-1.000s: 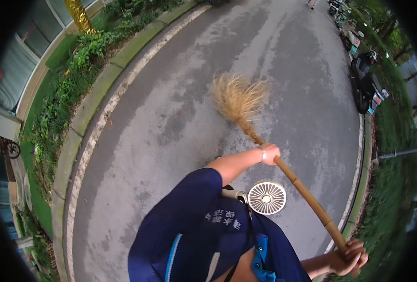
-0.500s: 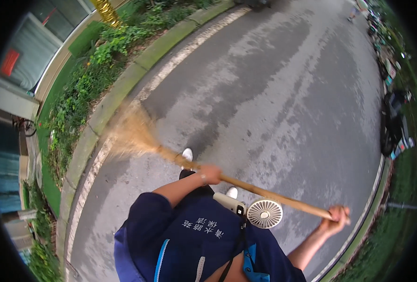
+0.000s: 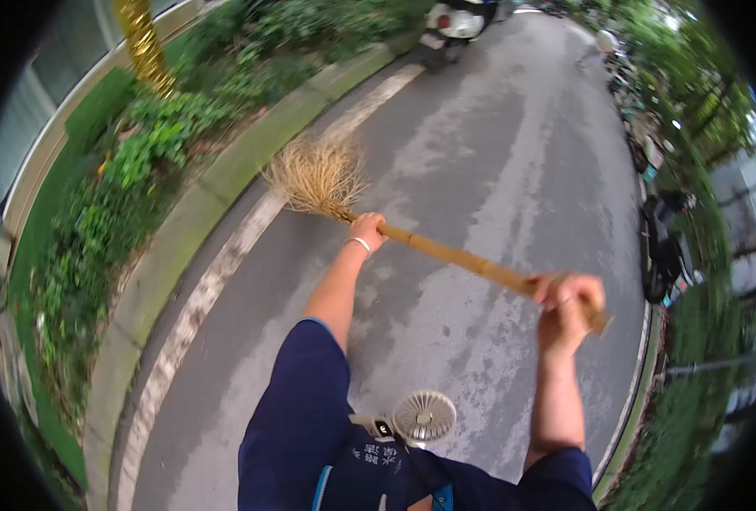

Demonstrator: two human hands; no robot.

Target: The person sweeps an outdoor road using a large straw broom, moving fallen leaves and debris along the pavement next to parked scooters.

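A long twig broom (image 3: pixel 456 255) with a bamboo handle slants across in front of me, its fan of straw-coloured bristles at the upper left. My left hand (image 3: pixel 367 230), with a pale bracelet at the wrist, is wrapped round the handle just behind the bristle head. Near the handle's far right end, my right hand (image 3: pixel 569 305) grips it, slightly blurred. The bristles (image 3: pixel 316 175) spread over the white line beside the kerb; whether they touch the ground I cannot tell. A small round fan (image 3: pixel 424 416) hangs at my chest over a dark blue top.
A mossy stone kerb (image 3: pixel 199 200) edges a planted bed (image 3: pixel 97 230) on the left. A scooter (image 3: pixel 454 25) stands ahead by the kerb. More parked scooters (image 3: pixel 667 247) line the right side of the grey road (image 3: pixel 480 170). A gold-wrapped trunk (image 3: pixel 145 47) rises at upper left.
Both arms have reached forward and raised the broom away from my body. The bristles have moved ahead and right, and my view has tilted up, bringing the scooter ahead further into sight.
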